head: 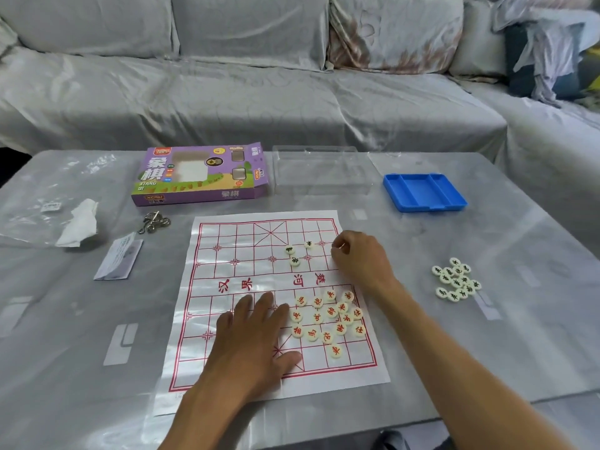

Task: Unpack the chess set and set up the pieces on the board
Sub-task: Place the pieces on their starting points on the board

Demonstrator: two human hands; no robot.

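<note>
A white paper chess board (227, 254) with red lines lies flat on the table. My left hand (256, 339) presses flat on its near half with fingers spread. Beside it a cluster of several red-marked round pieces (328, 319) lies on the near right of the board. Three dark-marked pieces (295, 254) sit on the far right half. My right hand (360, 254) is at the board's far right edge, its fingers curled and pinching a piece (341, 245) that is mostly hidden. A pile of several dark-marked pieces (456, 282) lies on the table to the right.
A purple chess box (201, 175) lies behind the board, with a clear plastic lid (319, 170) and a blue tray (423, 191) to its right. A crumpled tissue (79, 225), metal ring puzzle (154, 220) and leaflet (118, 259) lie left. A covered sofa (259, 92) stands beyond.
</note>
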